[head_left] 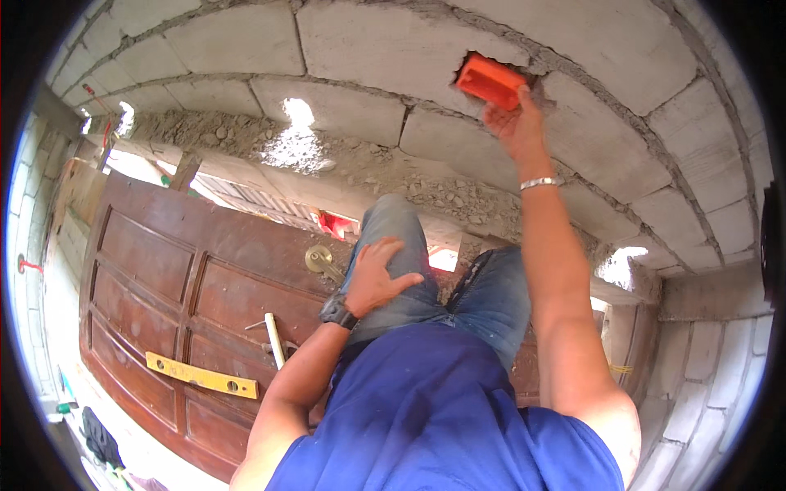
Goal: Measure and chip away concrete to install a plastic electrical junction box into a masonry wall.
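Observation:
My right hand [519, 129] reaches up to the block wall [377, 37], its fingers closed on the lower right end of an orange rectangular electrical box [490, 80]. The box sits tilted at a rough hole cut in a grey block, and its open hollow side shows. How deep it goes into the hole cannot be seen. Lower down, my left hand [378, 277] lies on my left thigh, fingers stretched and thumb apart, with nothing in it.
A brown panelled door [147, 258] lies flat beneath me, with a brass door lock [319, 259] by my left knee. On it rest a yellow spirit level [201, 376] and a tool with a pale handle [274, 340]. Rubble [385, 176] lines the wall's foot.

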{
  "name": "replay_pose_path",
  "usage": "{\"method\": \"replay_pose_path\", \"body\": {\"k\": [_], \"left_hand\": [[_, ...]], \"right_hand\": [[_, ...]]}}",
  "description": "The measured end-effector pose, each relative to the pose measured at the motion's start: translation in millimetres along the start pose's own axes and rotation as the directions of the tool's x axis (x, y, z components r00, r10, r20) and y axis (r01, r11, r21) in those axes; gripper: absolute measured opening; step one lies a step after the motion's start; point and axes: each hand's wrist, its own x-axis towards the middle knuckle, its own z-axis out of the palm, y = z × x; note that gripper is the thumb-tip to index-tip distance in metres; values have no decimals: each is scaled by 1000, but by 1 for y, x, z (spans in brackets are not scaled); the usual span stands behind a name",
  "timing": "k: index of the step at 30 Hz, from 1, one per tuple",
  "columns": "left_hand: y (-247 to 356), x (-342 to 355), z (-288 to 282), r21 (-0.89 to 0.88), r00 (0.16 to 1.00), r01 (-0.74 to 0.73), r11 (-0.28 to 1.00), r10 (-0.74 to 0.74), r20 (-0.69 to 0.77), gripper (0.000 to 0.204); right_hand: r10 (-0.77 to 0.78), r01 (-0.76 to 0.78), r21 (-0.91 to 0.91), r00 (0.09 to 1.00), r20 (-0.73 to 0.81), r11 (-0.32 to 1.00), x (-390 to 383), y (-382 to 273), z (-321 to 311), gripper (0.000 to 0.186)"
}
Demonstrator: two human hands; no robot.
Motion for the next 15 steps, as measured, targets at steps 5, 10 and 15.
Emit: {"method": "replay_pose_path", "body": {"k": [5, 10, 15], "left_hand": [[-14, 2, -26, -833, 908, 171, 527, -413, -75, 90], [-10, -13, -56, -996, 874, -77, 39, -479, -86, 68], [-19, -26, -72, -960, 724, -217, 180, -630, -282, 51]], "right_hand": [[159, -170, 46, 971, 177, 984, -85, 73, 22, 39], [373, -321, -197, 846, 381, 927, -179, 160, 59, 49], [480, -200, -489, 676, 558, 849, -208, 178, 88, 50]]}}
